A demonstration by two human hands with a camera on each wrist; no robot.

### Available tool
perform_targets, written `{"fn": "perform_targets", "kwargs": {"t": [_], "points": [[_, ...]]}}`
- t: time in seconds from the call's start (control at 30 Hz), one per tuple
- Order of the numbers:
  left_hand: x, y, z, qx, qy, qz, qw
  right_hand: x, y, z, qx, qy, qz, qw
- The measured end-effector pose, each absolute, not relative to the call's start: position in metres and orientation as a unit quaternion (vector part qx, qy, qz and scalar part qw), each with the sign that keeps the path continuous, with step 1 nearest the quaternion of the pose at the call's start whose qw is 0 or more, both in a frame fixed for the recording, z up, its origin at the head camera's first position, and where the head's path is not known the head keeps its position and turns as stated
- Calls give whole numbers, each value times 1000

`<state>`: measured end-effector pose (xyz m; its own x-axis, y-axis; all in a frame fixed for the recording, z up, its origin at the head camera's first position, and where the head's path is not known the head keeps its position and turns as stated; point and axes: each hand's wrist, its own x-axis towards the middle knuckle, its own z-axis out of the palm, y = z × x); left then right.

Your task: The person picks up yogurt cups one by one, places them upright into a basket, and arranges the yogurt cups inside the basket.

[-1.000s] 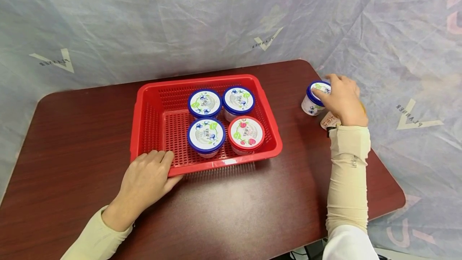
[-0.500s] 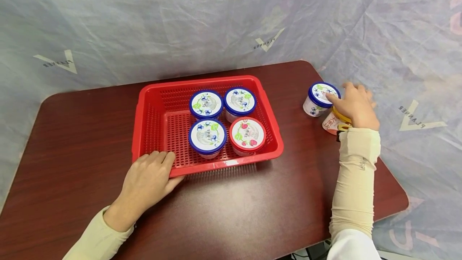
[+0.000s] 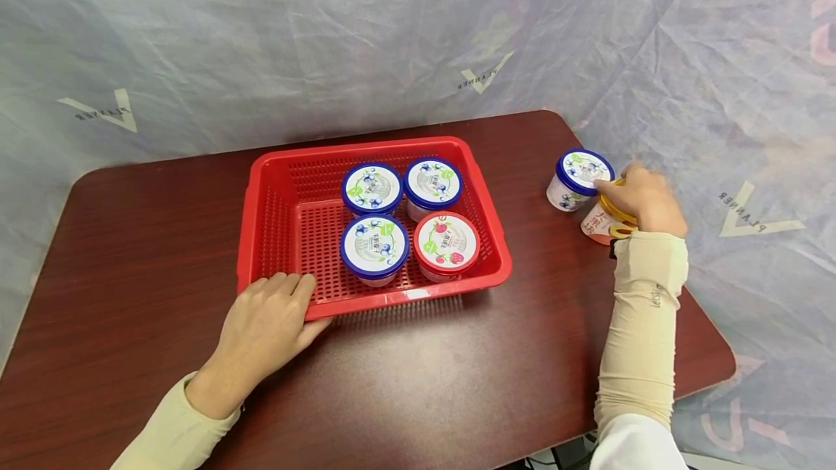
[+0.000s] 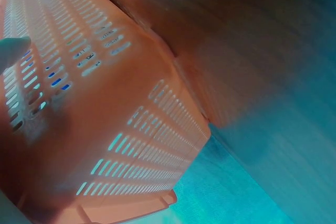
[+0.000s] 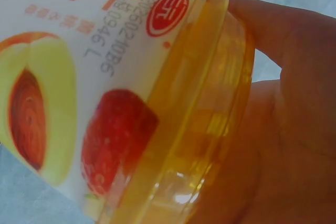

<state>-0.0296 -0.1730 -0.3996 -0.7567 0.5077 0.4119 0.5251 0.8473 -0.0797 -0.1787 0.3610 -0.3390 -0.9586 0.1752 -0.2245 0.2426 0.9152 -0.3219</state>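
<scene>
My left hand [image 3: 266, 328] grips the near left corner of a red perforated plastic basket [image 3: 405, 294], fingers over the rim and thumb outside. In the left wrist view, the thumb [image 4: 13, 51] lies along the basket's slotted wall [image 4: 100, 103]. Over at the right, my right hand [image 3: 646, 198] holds a yogurt cup [image 3: 596, 223] by its yellow lid. The right wrist view shows that cup's fruit-printed side [image 5: 58, 93] close up, with fingers around its clear yellow lid [image 5: 210, 124]. A blue-lidded cup [image 3: 567, 198] stands right beside it on the table.
Inside the basket, three blue-lidded cups [image 3: 372, 245] and a red-lidded cup [image 3: 448, 241] stand toward its right side. The dark wooden table [image 3: 470, 383] meets a grey printed curtain [image 3: 366, 42] at the back and right.
My right hand has moved right from the blue-lidded cup to the yellow-lidded one and now holds its lid. The left hand stays on the basket.
</scene>
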Motion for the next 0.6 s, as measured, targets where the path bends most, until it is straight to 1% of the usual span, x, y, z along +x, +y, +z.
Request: {"fn": "perform_targets", "kwargs": {"t": [0.37, 0.6], "points": [[-30, -174, -401, -279, -935, -23, 220, -179, 360, -333, 80, 976, -164, 122], [-30, -174, -400, -277, -936, -22, 218, -172, 356, -324, 68, 981, -158, 88]]}}
